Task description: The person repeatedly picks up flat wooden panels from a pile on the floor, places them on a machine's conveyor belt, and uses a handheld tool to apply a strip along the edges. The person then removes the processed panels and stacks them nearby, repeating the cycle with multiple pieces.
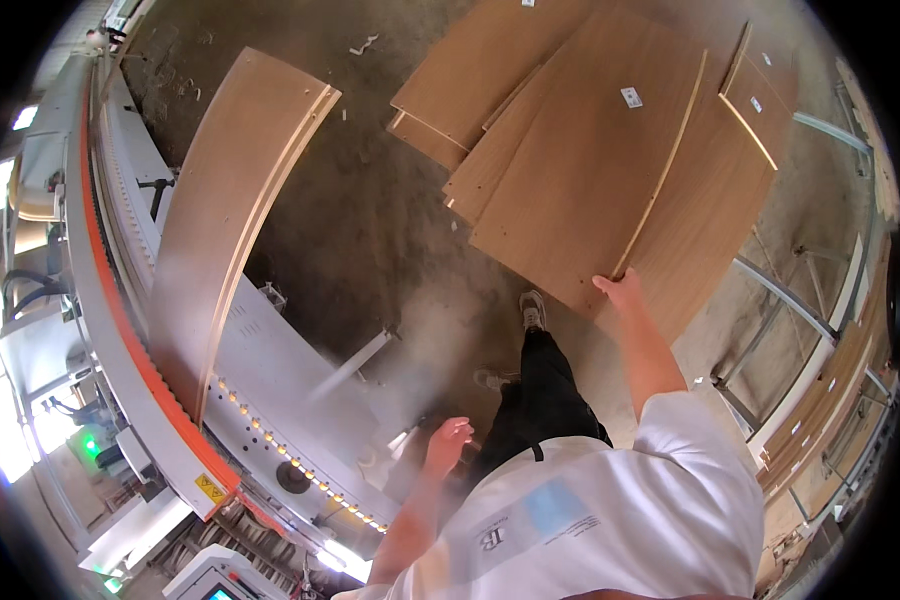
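Brown wood-grain panel (580,190) lies far right, overlapping another laminate panel (690,240). Right hand (625,290) is closed on its near right corner, thumb on top; fingers partly hidden, can't tell how firm. Left hand (447,447) empty, loosely half-curled, near the edge-banding machine (120,270). Risk: one-corner hold could let the panel pivot and scuff the one below; pulling at an angle might chip that corner or drag loose neighbours along.
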`<act>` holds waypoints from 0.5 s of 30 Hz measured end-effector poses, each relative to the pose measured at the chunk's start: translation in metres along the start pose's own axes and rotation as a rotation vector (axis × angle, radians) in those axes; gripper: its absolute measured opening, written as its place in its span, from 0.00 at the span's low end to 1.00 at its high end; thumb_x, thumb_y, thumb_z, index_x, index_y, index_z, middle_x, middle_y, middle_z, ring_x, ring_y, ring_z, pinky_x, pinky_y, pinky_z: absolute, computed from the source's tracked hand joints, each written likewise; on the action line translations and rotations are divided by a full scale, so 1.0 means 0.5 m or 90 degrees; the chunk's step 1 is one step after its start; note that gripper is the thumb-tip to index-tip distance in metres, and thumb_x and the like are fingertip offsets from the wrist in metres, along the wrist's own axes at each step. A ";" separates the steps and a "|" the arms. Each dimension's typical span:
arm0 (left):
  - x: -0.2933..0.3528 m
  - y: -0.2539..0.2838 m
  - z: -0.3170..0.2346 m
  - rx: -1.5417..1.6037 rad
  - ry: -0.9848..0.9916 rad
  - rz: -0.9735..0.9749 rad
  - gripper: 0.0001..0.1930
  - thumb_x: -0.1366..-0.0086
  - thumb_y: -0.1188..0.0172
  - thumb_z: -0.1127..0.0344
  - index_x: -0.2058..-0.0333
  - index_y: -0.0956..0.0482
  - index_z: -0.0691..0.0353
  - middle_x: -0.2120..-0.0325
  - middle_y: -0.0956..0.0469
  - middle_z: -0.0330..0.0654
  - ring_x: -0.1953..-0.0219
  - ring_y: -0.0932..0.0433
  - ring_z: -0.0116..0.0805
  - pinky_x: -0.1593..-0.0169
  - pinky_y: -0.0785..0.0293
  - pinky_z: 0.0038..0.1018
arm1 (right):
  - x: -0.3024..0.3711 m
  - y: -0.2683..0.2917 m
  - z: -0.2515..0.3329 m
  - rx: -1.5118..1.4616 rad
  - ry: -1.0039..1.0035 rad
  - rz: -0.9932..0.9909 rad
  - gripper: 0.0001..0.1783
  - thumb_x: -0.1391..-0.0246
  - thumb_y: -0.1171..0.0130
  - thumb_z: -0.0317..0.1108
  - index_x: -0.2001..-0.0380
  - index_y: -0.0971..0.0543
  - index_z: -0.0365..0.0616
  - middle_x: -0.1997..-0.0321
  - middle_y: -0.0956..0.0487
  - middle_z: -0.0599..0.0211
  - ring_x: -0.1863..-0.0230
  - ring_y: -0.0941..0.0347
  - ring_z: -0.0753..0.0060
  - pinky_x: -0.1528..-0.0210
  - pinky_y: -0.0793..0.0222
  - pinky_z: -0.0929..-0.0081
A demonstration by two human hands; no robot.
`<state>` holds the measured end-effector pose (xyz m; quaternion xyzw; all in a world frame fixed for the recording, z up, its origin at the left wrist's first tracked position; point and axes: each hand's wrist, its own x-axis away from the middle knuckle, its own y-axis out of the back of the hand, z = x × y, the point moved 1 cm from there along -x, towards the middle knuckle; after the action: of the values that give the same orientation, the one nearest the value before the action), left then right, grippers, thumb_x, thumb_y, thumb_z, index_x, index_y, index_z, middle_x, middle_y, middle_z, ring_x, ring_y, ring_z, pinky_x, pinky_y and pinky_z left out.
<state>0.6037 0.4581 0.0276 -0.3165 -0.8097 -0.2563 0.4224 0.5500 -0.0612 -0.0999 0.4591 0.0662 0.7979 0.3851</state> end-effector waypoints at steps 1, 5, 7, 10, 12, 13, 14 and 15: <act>-0.004 -0.002 -0.013 -0.021 -0.005 0.009 0.15 0.28 0.45 0.63 0.48 0.23 0.64 0.59 0.16 0.44 0.60 0.17 0.31 0.55 0.23 0.27 | 0.026 0.022 0.001 -0.023 0.015 -0.005 0.31 0.59 0.21 0.41 0.58 0.26 0.34 0.63 0.17 0.55 0.63 0.19 0.61 0.59 0.24 0.66; -0.033 -0.009 -0.058 -0.065 -0.068 0.054 0.16 0.27 0.45 0.61 0.47 0.24 0.64 0.58 0.16 0.45 0.59 0.18 0.32 0.51 0.23 0.29 | 0.116 0.121 -0.045 0.008 0.074 -0.064 0.31 0.61 0.21 0.38 0.57 0.26 0.37 0.65 0.18 0.57 0.64 0.20 0.61 0.60 0.24 0.64; -0.056 -0.018 -0.076 -0.093 -0.102 0.073 0.17 0.26 0.47 0.60 0.46 0.25 0.64 0.57 0.16 0.45 0.58 0.17 0.33 0.49 0.24 0.30 | 0.223 0.180 0.018 0.108 0.129 -0.115 0.31 0.63 0.21 0.37 0.58 0.27 0.39 0.67 0.19 0.57 0.65 0.20 0.58 0.61 0.25 0.62; -0.083 -0.040 -0.169 -0.150 -0.170 0.088 0.16 0.29 0.44 0.60 0.49 0.22 0.62 0.61 0.15 0.44 0.61 0.16 0.33 0.54 0.22 0.29 | 0.338 0.247 0.024 0.191 0.162 -0.128 0.28 0.62 0.23 0.36 0.59 0.27 0.41 0.68 0.20 0.59 0.65 0.21 0.57 0.61 0.26 0.61; -0.076 -0.069 -0.267 -0.134 -0.190 0.116 0.14 0.29 0.44 0.62 0.51 0.22 0.63 0.62 0.15 0.43 0.62 0.16 0.33 0.54 0.22 0.28 | 0.399 0.275 0.018 0.243 0.168 -0.134 0.26 0.61 0.24 0.35 0.61 0.28 0.41 0.67 0.20 0.57 0.63 0.21 0.52 0.61 0.26 0.59; -0.084 -0.089 -0.302 -0.095 -0.199 0.133 0.13 0.29 0.44 0.63 0.52 0.22 0.64 0.64 0.16 0.41 0.64 0.18 0.32 0.55 0.23 0.28 | 0.444 0.280 0.032 0.280 0.169 -0.145 0.25 0.60 0.25 0.36 0.63 0.29 0.41 0.66 0.21 0.54 0.62 0.22 0.47 0.62 0.27 0.56; -0.093 -0.113 -0.338 -0.057 -0.206 0.155 0.12 0.29 0.44 0.64 0.53 0.22 0.64 0.65 0.16 0.40 0.66 0.19 0.31 0.57 0.23 0.28 | 0.486 0.281 0.033 0.318 0.163 -0.159 0.23 0.60 0.26 0.36 0.65 0.29 0.42 0.64 0.21 0.51 0.61 0.23 0.43 0.63 0.28 0.53; -0.106 -0.138 -0.381 -0.041 -0.209 0.191 0.13 0.29 0.44 0.63 0.52 0.22 0.64 0.66 0.18 0.39 0.67 0.21 0.30 0.58 0.24 0.28 | 0.514 0.274 0.013 0.323 0.191 -0.179 0.21 0.58 0.28 0.35 0.65 0.29 0.42 0.64 0.22 0.51 0.60 0.24 0.42 0.63 0.28 0.53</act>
<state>0.6760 0.2664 0.0701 -0.4842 -0.8029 -0.1615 0.3079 0.4067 0.0156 0.1420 0.4039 0.3818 0.7538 0.3505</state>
